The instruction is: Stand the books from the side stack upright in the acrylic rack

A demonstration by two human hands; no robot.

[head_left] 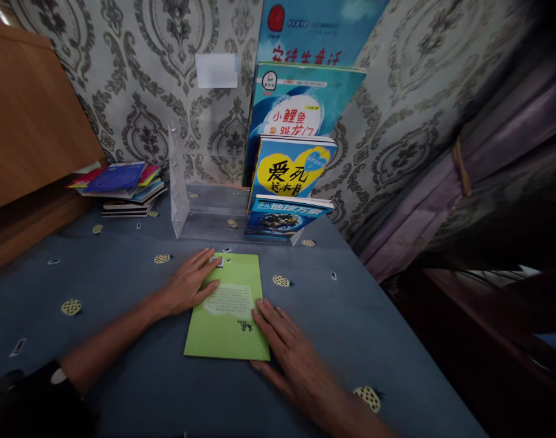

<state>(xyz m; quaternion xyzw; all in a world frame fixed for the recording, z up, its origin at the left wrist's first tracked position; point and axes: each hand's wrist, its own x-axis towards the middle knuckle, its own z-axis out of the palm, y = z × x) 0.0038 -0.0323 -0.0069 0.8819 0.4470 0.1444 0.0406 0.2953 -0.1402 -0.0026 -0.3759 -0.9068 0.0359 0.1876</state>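
A thin green book (230, 316) lies flat on the blue patterned tablecloth (123, 292), back cover up with a pale text panel. My left hand (191, 283) rests open on its upper left corner, fingers stretched flat. My right hand (282, 347) lies open on the book's lower right edge, fingers spread over the cover. Neither hand grips it.
A clear acrylic book stand (182, 188) at the wall holds several blue books (291, 170) on its right side. A stack of books (123, 188) lies at the left, beside a wooden board (27, 115). The table edge and a purple curtain (465, 182) are to the right.
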